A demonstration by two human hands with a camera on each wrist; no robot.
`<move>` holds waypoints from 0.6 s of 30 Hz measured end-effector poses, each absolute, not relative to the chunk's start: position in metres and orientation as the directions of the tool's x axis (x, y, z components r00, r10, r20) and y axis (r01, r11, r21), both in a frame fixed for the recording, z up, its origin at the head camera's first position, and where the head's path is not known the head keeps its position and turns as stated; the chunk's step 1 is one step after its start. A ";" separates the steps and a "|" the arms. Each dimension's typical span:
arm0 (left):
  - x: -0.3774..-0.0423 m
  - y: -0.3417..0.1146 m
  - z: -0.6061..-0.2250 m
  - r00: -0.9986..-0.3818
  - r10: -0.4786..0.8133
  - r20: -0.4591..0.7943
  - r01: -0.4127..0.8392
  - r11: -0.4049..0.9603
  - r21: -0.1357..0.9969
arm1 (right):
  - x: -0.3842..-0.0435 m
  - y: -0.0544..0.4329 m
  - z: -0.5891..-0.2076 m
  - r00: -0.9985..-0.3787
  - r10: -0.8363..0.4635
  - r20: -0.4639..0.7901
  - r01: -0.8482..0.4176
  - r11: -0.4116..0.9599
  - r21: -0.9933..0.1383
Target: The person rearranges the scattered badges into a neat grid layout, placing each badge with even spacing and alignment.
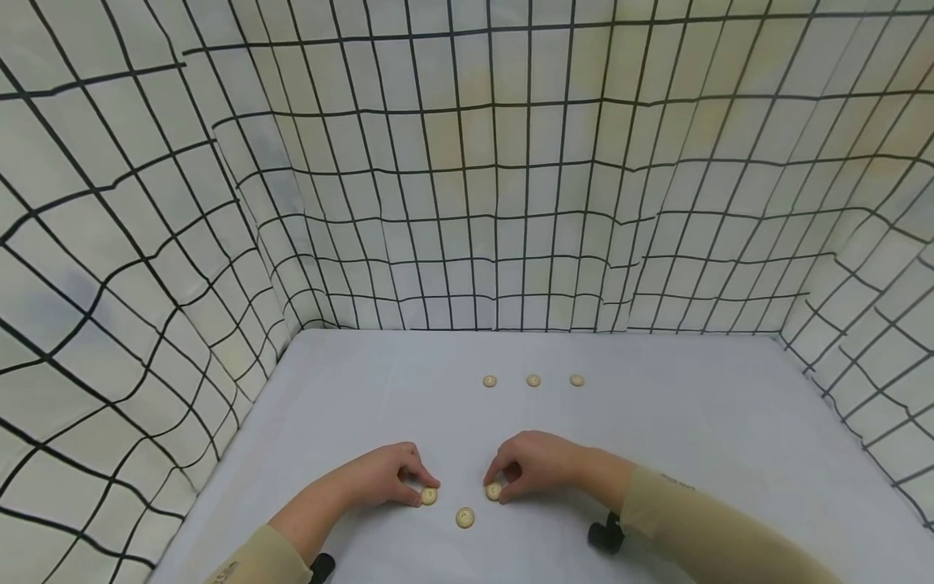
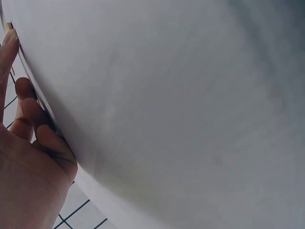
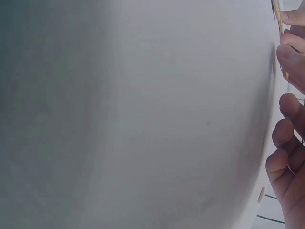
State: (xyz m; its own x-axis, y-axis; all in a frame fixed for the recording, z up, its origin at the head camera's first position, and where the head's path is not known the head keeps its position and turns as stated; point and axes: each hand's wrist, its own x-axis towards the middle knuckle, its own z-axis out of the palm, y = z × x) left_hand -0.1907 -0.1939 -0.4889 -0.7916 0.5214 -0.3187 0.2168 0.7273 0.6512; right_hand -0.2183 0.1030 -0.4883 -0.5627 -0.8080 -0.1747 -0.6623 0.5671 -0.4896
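Sleeves nearest; hands each pinch disc; only head view shows three-disc row.

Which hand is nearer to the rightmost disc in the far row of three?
Right. The right hand is on the near side of that disc, slightly left of it; the left hand is also on the near side, but much farther left.

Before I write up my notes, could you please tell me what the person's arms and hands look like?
The left hand and right hand are gloveless. The left sleeve and right sleeve are tan and stop short of the hands, each bearing a dark marking too small to read. A small black device shows near each sleeve's end.
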 end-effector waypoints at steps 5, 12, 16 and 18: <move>-0.191 -0.194 -0.488 -0.789 0.523 -0.322 0.215 0.726 0.653 | -0.221 0.107 -0.488 -0.564 -0.812 -0.147 -0.674 0.556 -0.487; -0.190 -0.193 -0.487 -0.788 0.525 -0.320 0.218 0.725 0.653 | -0.228 0.116 -0.485 -0.597 -0.790 -0.140 -0.647 0.577 -0.499; -0.190 -0.193 -0.486 -0.789 0.524 -0.322 0.218 0.727 0.651 | -0.233 0.125 -0.484 -0.621 -0.772 -0.138 -0.622 0.593 -0.512; -0.191 -0.193 -0.486 -0.787 0.523 -0.327 0.215 0.729 0.650 | -0.236 0.131 -0.485 -0.633 -0.762 -0.134 -0.611 0.599 -0.518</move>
